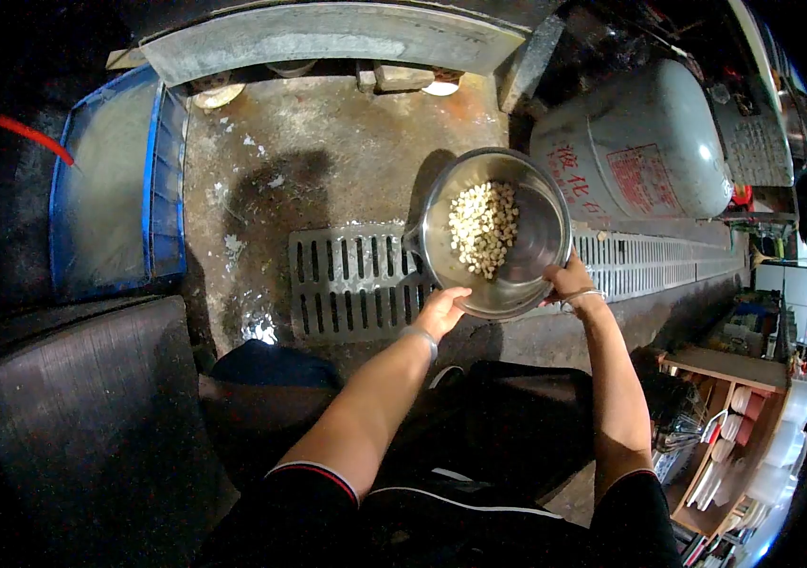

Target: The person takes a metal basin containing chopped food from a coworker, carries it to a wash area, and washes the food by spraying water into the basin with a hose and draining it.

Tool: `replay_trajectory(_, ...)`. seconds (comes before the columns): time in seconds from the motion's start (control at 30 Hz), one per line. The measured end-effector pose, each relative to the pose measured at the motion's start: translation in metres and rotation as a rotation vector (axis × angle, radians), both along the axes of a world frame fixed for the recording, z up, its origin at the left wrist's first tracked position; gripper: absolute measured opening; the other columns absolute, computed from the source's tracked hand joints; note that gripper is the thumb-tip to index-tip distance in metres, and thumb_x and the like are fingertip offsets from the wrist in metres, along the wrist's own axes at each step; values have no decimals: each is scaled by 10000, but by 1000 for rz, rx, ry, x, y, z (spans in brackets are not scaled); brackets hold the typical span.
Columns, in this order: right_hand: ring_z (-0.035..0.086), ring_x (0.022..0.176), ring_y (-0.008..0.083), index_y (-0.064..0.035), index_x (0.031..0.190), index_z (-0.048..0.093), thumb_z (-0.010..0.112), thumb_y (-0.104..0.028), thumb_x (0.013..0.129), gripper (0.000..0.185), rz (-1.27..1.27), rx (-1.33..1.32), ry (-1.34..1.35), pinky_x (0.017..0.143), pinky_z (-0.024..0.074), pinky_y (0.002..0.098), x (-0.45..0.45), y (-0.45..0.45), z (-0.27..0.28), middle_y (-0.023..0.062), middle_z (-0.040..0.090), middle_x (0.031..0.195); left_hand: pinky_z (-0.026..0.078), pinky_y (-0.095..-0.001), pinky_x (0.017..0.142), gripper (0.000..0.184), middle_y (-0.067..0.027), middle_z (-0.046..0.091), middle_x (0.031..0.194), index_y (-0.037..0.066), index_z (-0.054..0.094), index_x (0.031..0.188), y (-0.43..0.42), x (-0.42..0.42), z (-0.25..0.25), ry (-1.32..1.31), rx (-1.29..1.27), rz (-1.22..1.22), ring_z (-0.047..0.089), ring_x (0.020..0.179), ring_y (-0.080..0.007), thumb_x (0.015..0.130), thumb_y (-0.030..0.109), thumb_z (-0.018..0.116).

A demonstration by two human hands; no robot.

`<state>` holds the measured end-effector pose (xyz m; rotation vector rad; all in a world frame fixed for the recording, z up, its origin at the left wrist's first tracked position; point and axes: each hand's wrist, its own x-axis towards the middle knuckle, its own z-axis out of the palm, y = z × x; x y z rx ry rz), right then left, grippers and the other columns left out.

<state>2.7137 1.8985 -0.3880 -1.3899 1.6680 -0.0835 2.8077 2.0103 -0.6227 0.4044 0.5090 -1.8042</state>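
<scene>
Between my two hands I hold a round steel bowl [541, 218] above the floor drain. Small pale pieces [482, 227], perhaps chopped garlic or kernels, lie heaped on the left side of its bottom. My left hand [443, 310] grips the lower left of the rim, thumb over the edge. On the lower right, my right hand [570, 280] is closed round the rim. The undersides of both hands' fingers are hidden by the bowl.
A slotted drain grate [351, 284] runs across the wet floor. Left stands a blue crate [151, 180]; at the right are a grey gas cylinder [640, 142] and a wooden shelf [726, 367] with stacked containers. A dark board [91, 407] is at lower left.
</scene>
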Motion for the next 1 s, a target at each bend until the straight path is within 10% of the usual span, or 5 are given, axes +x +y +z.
replay_trajectory(0.5, 554, 856, 358, 62, 1180, 255, 560, -190, 665, 649, 194, -172, 176, 743, 428, 346, -21, -11, -17, 257, 559, 903, 402, -346, 848, 265, -127, 541, 947, -32, 486, 951, -3, 0, 5, 5, -4, 13, 514, 895, -244, 694, -45, 548)
replay_trajectory(0.9, 564, 666, 254, 90, 974, 450, 530, -155, 675, 394, 29, -57, 257, 507, 467, 346, 21, 6, 29, 159, 560, 785, 406, -350, 858, 252, -136, 535, 997, -40, 496, 961, 3, -7, -7, -44, -235, 69, 516, 922, -232, 713, -12, 528)
replay_trajectory(1.0, 490, 503, 228, 40, 787, 489, 504, -125, 666, 205, -192, 15, 25, 408, 425, 312, -37, -25, -19, 132, 500, 682, 406, -354, 837, 459, -88, 541, 1008, 93, 451, 1114, -2, 28, 37, -215, 162, -9, 531, 907, -198, 779, 402, 505)
